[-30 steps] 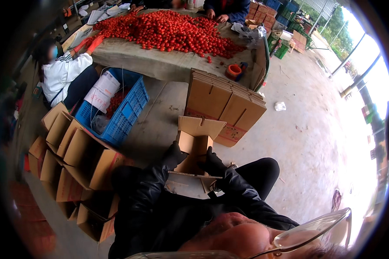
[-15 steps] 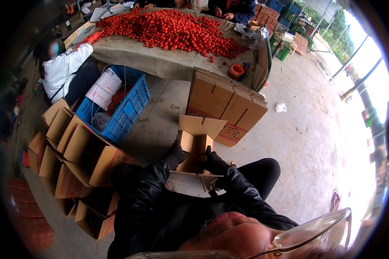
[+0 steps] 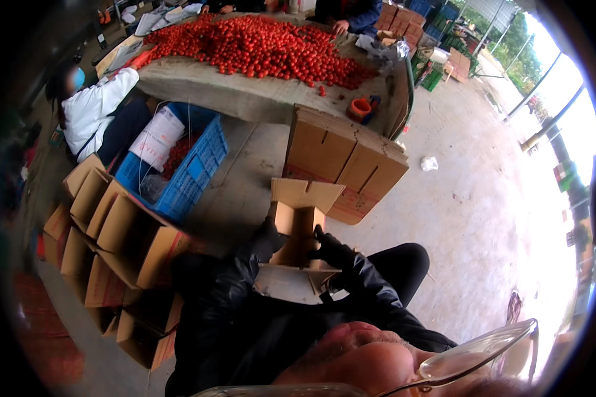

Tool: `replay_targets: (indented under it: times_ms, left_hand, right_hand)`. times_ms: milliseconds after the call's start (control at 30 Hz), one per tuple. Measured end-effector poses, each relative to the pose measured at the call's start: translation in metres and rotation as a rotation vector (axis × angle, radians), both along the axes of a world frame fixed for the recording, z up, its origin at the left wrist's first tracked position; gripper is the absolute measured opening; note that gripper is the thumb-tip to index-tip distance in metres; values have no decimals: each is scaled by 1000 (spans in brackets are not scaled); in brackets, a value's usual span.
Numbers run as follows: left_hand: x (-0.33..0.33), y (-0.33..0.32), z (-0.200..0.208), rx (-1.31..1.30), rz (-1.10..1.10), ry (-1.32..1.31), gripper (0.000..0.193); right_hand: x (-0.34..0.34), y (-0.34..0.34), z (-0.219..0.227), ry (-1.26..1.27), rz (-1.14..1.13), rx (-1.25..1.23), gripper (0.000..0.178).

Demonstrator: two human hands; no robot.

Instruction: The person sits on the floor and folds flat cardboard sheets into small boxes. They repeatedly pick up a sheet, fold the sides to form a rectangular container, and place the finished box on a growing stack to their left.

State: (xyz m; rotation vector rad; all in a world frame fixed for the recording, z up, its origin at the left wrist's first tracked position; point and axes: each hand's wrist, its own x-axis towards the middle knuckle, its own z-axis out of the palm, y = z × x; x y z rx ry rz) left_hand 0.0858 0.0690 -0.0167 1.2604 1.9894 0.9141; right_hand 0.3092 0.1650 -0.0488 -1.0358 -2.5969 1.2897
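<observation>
An open cardboard box (image 3: pixel 286 218) stands between my knees, its far flap raised and its inside showing bare brown board. My left hand (image 3: pixel 267 239), in a black glove, grips the box's left wall. The right wall is held by my right hand (image 3: pixel 331 249), also black-gloved, with thumb and fingers at the wall's edge. Part of the fingers of both hands is hidden by the board and the dark gloves. Just beyond the box leans a thick stack of flattened cartons (image 3: pixel 347 162).
Opened boxes (image 3: pixel 122 228) are piled at my left beside a blue crate (image 3: pixel 202 162) with red fruit in it. Across the far table (image 3: pixel 258 99) lies a heap of small red tomatoes (image 3: pixel 258 46). An orange container (image 3: pixel 359 108) sits there; co-workers are around the table.
My right hand has shifted slightly on the box's right wall, its thumb and fingers a little further apart. At the far table, a co-worker's hands have moved. The box stays in place.
</observation>
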Motion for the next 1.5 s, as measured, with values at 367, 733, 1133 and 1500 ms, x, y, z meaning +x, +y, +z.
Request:
replay_targets:
  times_ms: [367,733,1133,1500]
  left_hand:
    - [0,5,-7,-49,-25,-60,62]
    - [-11,7,-44,-77,-178,101,92]
    - [0,1,-42,-461,-541,336,102]
    - [-14,-3,-77,-406,-645,527,84]
  right_hand:
    - [-6,-3,21,67,24,-138,78]
    - [-11,-9,22,21,-4,6,73]
    - [-18,-13,-8,132,-362,-539,63]
    - [-35,0,-27,-175,-254,-333,83]
